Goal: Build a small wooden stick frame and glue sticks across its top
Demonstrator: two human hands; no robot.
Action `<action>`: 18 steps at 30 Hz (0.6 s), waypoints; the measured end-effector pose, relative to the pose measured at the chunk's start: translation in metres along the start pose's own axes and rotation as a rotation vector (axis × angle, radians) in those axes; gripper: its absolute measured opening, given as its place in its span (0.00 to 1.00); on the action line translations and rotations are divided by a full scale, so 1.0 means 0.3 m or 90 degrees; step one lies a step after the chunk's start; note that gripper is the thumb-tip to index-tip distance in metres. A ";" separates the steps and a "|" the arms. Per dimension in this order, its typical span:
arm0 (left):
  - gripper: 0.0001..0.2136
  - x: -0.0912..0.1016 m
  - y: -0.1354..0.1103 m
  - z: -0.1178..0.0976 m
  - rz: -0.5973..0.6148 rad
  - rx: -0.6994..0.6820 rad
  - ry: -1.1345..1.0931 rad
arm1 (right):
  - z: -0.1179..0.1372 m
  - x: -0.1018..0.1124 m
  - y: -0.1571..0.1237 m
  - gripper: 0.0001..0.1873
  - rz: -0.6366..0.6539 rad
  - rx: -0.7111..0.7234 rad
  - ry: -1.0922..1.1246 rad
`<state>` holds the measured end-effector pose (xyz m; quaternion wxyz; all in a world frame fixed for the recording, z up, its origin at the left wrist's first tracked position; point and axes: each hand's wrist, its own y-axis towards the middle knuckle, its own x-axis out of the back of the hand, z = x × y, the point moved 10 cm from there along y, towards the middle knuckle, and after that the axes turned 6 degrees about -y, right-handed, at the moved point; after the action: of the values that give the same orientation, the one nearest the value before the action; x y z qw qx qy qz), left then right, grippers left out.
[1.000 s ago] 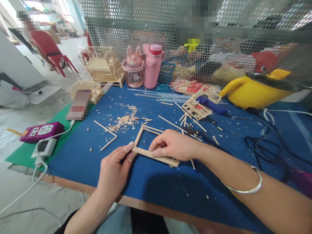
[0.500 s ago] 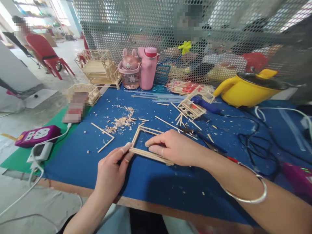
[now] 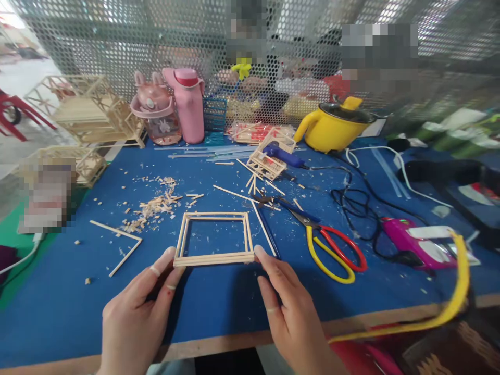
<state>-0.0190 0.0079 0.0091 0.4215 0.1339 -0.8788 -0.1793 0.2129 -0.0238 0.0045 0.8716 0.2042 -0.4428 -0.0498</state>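
Note:
A square frame of thin wooden sticks [image 3: 214, 237] lies flat on the blue table top [image 3: 219, 302], straight in front of me. My left hand [image 3: 136, 312] reaches in from below with fingers stretched out, its fingertips touching the frame's near left corner. My right hand [image 3: 289, 312] is stretched out the same way, with its index fingertip against the near right corner. Neither hand wraps around the frame. Both hands wear rings.
Scissors with yellow and red handles [image 3: 332, 250] lie right of the frame, then a pink glue gun [image 3: 410, 242] and black cables [image 3: 359, 203]. Wood shavings [image 3: 152, 205] and loose sticks [image 3: 121, 245] lie left. Behind stand pink bottles [image 3: 187, 104], stick models [image 3: 89, 109], a yellow pot [image 3: 336, 125].
My right hand has come off the frame's near bar and drawn back to its right corner. The frame now lies squared to me, and my view has swung to the right.

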 end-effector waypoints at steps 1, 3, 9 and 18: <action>0.14 -0.001 -0.001 -0.003 0.000 -0.009 0.000 | 0.007 -0.007 0.001 0.30 0.002 0.013 -0.005; 0.13 0.000 -0.003 -0.012 -0.001 -0.033 0.002 | 0.016 -0.012 0.008 0.31 0.005 0.032 -0.017; 0.12 0.007 0.000 -0.010 -0.010 -0.029 0.010 | 0.006 0.002 0.022 0.31 0.007 0.016 -0.011; 0.15 -0.019 0.006 0.067 0.008 0.141 -0.083 | -0.010 -0.003 0.017 0.25 -0.012 0.013 -0.035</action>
<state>-0.0315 0.0157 -0.0058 0.3474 0.1622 -0.9195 -0.0869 0.2142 -0.0181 0.0042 0.8565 0.2159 -0.4651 -0.0591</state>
